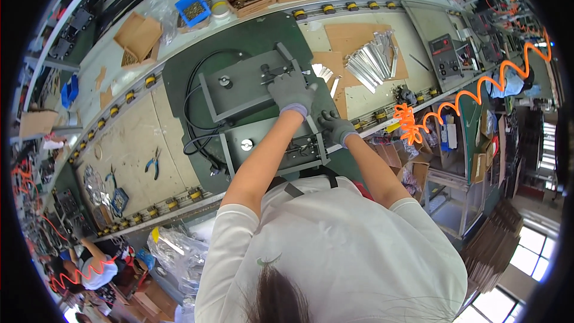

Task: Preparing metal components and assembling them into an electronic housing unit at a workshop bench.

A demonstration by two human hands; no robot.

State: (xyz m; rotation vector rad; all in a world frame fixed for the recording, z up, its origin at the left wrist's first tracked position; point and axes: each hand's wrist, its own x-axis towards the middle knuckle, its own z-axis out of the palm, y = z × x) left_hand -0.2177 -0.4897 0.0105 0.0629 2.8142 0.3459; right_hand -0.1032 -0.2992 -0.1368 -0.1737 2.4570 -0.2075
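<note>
I see the upper grey box (247, 91) slanting lengthwise up and rightward on the green board (263, 31); left hand (292, 91) over its right end, right hand (336, 127) near the lower box (240, 155), fingers parted; I can't tell either grip.

Single view, head-worn: left fisheye of a side-by-side pair, facing steeply down from above the wearer. White shirt (353, 239) nearest the lens, filling lower centre. Left hand (291, 90) and right hand (336, 127) at middle range, near frame centre. From here I note the workbench (136, 146) bowing across the frame, straight edges bent toward a dark round rim; windows (530, 239), far off, tilt at lower right.
</note>
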